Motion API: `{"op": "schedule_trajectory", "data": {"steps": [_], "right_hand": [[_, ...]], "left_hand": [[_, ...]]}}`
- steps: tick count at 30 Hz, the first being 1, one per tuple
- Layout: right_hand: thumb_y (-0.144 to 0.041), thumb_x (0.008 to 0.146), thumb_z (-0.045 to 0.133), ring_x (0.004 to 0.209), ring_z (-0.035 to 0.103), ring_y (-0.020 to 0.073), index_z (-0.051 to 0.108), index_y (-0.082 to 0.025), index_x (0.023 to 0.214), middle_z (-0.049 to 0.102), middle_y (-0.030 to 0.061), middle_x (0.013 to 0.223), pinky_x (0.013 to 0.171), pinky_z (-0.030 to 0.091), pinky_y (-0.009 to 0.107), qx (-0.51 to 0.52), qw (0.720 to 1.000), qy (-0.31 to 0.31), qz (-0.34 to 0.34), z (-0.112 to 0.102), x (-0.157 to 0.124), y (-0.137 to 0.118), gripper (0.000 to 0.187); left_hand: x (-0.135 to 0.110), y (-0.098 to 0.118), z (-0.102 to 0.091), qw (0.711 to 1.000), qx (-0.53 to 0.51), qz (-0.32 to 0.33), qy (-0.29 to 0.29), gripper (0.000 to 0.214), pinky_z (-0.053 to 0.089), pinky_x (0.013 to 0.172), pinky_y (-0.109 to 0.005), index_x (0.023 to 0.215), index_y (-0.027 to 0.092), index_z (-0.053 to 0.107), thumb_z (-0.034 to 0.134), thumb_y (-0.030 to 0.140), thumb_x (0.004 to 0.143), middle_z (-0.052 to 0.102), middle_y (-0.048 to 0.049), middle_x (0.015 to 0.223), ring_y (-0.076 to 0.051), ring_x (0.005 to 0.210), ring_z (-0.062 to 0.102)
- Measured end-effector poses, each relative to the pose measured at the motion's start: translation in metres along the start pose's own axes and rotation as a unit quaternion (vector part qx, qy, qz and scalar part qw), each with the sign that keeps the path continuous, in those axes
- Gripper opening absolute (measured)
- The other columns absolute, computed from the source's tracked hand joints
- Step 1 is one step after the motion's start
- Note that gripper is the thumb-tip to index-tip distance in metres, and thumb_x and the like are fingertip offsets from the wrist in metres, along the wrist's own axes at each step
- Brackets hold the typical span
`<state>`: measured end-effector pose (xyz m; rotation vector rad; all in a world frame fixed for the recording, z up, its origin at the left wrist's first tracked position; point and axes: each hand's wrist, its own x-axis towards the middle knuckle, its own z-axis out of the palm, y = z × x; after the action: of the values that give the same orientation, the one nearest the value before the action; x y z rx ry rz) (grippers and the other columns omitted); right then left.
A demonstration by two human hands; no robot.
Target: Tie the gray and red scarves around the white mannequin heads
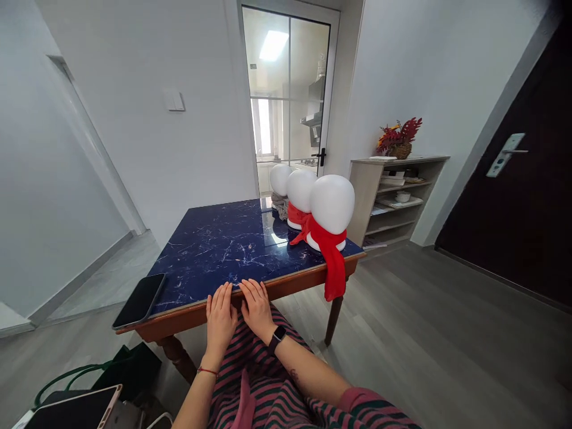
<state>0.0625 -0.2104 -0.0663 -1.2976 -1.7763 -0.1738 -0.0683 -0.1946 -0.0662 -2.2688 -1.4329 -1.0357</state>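
Note:
My left hand [221,313] rests with its fingers laid flat over the front edge of a dark blue marbled table [214,244]. Close beside it, my right hand [257,307] lies on the same edge, fingers stretched out. Neither holds anything. On the table's right side stand three white mannequin heads in a row. A red scarf [334,265] wraps the nearest head [333,202] and hangs over the edge. The middle head [301,189] also wears a red scarf [298,215], and the farthest head [280,179] a grey-brown one [280,205].
A black phone or tablet [139,301] lies at the table's left front corner. Below left are a dark green bag [127,366] and a tablet-like device [74,411]. A shelf unit [366,196] with a flower basket [402,150] stands right, near a dark door [527,196].

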Motion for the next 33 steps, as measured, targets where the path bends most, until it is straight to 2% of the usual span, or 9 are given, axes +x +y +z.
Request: {"op": "schedule_trajectory", "data": {"steps": [33], "right_hand": [[-0.011,0.084,0.042,0.130,0.036,0.0176,0.046,-0.019,0.132,0.050,0.0040,0.134,0.112,0.023,0.043,0.011,1.000,-0.009,-0.013,-0.0029,-0.0014,0.0018,0.049]], "left_hand": [[-0.0014,0.0006,-0.0016,1.000,0.004,0.000,0.000,0.055,0.020,0.112,-0.047,0.137,0.018,0.036,0.037,0.008,0.083,0.050,-0.0088,0.136,-0.023,0.130,0.039]]}}
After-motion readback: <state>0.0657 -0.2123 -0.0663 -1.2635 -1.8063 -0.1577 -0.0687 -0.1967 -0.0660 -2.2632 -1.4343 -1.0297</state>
